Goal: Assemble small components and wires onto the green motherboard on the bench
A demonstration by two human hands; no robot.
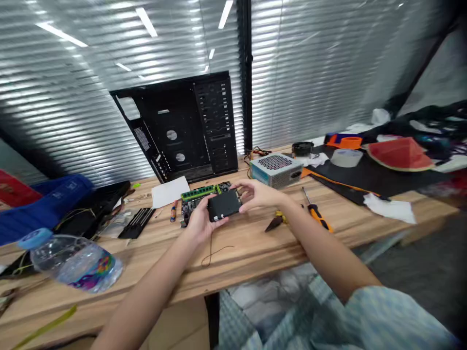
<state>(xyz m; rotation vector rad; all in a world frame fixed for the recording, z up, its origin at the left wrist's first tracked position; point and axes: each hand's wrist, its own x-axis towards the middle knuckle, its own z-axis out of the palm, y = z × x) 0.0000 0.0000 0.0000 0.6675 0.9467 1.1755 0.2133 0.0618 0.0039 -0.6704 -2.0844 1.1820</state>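
Observation:
A flat black solid-state drive [224, 205] is held level between both hands, low over the table. My left hand [200, 219] grips its left side, thumb along the near edge. At its right end, where small connectors show, the fingers of my right hand [257, 195] close on the edge. Behind the drive lies a motherboard [186, 206] with a green memory stick [197, 192] seated in it, partly hidden by the hands. A thin dark wire [210, 255] rests on the wood just below my left hand.
An open black computer case [186, 126] stands behind. Right of it sits a power supply [276, 168]. Pliers [275, 222] and an orange screwdriver [318, 215] lie near my right forearm. A water bottle [76, 262] stands left, before a blue bin [54, 204]. Watermelon [400, 153] lies far right.

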